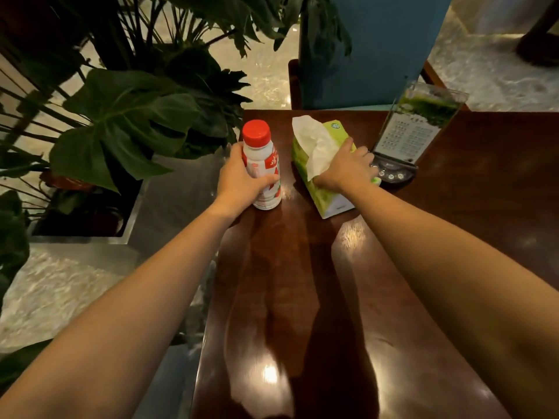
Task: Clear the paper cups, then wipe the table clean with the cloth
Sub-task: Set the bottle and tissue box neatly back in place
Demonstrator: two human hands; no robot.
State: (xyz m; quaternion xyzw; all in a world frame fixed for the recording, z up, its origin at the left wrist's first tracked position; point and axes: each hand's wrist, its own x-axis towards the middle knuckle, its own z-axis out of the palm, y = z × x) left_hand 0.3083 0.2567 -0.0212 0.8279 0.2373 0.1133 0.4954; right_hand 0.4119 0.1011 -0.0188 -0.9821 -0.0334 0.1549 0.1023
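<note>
My left hand [242, 179] is wrapped around a white bottle with a red cap and red label [261, 158], which stands upright near the far left edge of the dark wooden table [423, 267]. My right hand [348, 167] lies on top of a green tissue box [323, 195], gripping it across its top, beside the white tissue [314, 146] that sticks up from its slot. No paper cup and no cloth is in view.
A clear acrylic menu stand on a black base [414, 131] stands just right of the tissue box. A blue chair [363, 55] faces the far table edge. Large potted plants [127, 122] in a metal planter crowd the table's left side.
</note>
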